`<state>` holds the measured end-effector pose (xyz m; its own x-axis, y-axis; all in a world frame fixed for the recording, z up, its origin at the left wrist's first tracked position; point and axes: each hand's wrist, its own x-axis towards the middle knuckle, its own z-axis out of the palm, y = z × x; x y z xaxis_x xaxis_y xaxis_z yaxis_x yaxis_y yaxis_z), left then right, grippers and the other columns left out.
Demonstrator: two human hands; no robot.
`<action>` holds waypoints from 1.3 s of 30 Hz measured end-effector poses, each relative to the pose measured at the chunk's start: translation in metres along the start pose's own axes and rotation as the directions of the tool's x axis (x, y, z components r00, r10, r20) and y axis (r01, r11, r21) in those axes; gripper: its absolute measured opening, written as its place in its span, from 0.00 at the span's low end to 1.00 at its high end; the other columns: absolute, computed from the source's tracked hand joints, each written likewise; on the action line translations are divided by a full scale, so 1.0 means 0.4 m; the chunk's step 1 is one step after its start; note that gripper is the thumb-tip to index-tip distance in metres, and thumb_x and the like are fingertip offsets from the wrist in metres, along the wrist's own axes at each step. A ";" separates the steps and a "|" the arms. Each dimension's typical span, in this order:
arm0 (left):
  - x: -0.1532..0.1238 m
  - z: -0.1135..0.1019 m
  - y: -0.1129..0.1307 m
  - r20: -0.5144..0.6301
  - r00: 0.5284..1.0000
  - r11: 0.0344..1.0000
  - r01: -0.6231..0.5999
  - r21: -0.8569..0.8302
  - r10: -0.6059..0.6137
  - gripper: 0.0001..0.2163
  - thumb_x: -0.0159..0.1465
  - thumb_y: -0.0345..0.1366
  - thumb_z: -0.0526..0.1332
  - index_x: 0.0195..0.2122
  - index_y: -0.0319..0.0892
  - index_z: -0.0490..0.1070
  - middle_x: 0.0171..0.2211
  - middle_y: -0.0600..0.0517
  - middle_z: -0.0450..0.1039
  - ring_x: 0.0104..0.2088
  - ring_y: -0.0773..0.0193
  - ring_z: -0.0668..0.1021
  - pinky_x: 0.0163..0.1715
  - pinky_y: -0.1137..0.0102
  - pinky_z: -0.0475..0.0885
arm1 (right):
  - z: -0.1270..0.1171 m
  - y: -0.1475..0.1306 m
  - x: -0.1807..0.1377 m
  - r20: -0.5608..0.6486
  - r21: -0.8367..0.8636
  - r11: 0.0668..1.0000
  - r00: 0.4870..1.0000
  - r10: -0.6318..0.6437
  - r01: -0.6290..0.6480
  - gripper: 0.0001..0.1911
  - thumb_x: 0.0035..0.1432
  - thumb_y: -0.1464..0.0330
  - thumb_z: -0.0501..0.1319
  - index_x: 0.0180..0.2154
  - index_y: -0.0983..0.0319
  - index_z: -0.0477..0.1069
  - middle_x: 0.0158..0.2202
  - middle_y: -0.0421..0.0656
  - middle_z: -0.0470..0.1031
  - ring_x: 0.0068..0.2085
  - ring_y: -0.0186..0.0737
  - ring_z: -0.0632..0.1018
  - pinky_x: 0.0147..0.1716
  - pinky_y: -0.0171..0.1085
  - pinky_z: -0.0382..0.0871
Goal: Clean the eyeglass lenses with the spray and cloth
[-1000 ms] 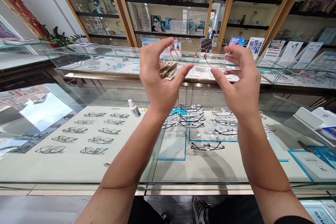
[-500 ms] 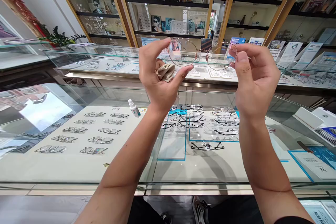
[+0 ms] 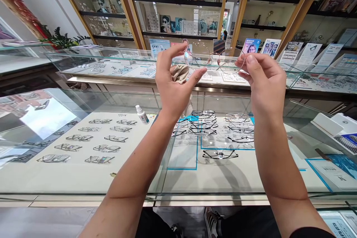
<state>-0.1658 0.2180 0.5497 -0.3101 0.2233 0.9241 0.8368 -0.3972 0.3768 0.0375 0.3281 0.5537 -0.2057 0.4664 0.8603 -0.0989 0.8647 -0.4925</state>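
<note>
A pair of thin-rimmed round eyeglasses is held up level above the glass counter. At its right end, my right hand pinches the frame between thumb and fingers. My left hand is at the other lens, index fingertip at the outer rim and thumb below it. A crumpled beige cloth is tucked in the curled fingers of my left hand. Part of it hangs down behind the wrist. The temples are hard to make out.
A glass display counter lies below my arms, showing rows of eyeglasses. A white spray bottle stands by my left forearm. At the right are an open white box and leaflets. Another display counter and shelves stand behind.
Both hands have come slightly closer together: my left hand has shifted right, my right hand left. The eyeglasses have turned a little between them.
</note>
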 end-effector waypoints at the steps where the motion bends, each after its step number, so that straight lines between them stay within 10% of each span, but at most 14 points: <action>1: 0.000 -0.002 0.003 0.027 1.000 1.000 0.013 -0.006 -0.013 0.29 0.67 0.58 0.71 0.67 0.64 0.69 0.66 0.50 0.76 0.68 0.48 0.75 0.54 0.50 0.80 | 0.000 -0.006 -0.001 -0.006 0.052 0.998 1.000 0.019 -0.018 0.21 0.77 0.48 0.55 0.57 0.51 0.78 0.54 0.46 0.81 0.59 0.50 0.83 0.53 0.49 0.82; 22: 0.003 0.002 -0.024 0.242 0.969 0.998 -0.050 -0.035 0.057 0.39 0.66 0.56 0.72 0.75 0.68 0.58 0.74 0.53 0.69 0.75 0.47 0.70 0.64 0.49 0.78 | 0.014 -0.065 -0.006 0.062 0.384 0.907 0.985 0.161 -0.172 0.15 0.70 0.48 0.66 0.51 0.47 0.78 0.55 0.43 0.83 0.62 0.53 0.83 0.53 0.48 0.82; 29: 0.009 -0.015 0.004 0.169 0.985 0.998 -0.036 -0.057 0.045 0.33 0.68 0.53 0.71 0.72 0.65 0.62 0.73 0.51 0.71 0.74 0.46 0.72 0.68 0.49 0.75 | 0.006 -0.053 0.007 -0.190 0.311 0.950 0.976 0.107 -0.043 0.04 0.72 0.64 0.63 0.45 0.55 0.76 0.46 0.43 0.82 0.50 0.42 0.84 0.48 0.42 0.76; 34: 0.018 -0.040 0.023 0.266 0.962 0.997 -0.044 -0.057 0.057 0.29 0.70 0.48 0.69 0.71 0.63 0.66 0.70 0.51 0.74 0.73 0.47 0.73 0.66 0.50 0.78 | -0.007 -0.054 0.015 -0.214 0.149 0.985 0.975 -0.057 0.091 0.28 0.78 0.48 0.55 0.27 0.55 0.64 0.29 0.41 0.70 0.34 0.42 0.76 0.41 0.45 0.71; 39: 0.029 -0.073 0.045 0.362 0.929 0.997 -0.080 0.015 0.069 0.25 0.70 0.44 0.69 0.68 0.64 0.71 0.68 0.53 0.76 0.67 0.47 0.78 0.65 0.50 0.78 | -0.013 -0.083 0.005 -0.035 0.035 0.997 0.997 -0.066 0.067 0.28 0.74 0.48 0.61 0.24 0.56 0.69 0.26 0.40 0.68 0.34 0.42 0.73 0.43 0.48 0.72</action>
<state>-0.1676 0.1876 0.5689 -0.0668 0.5028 0.8618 0.8656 -0.4004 0.3007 0.0456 0.3013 0.5724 -0.1646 0.4148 0.8949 -0.1468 0.8869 -0.4381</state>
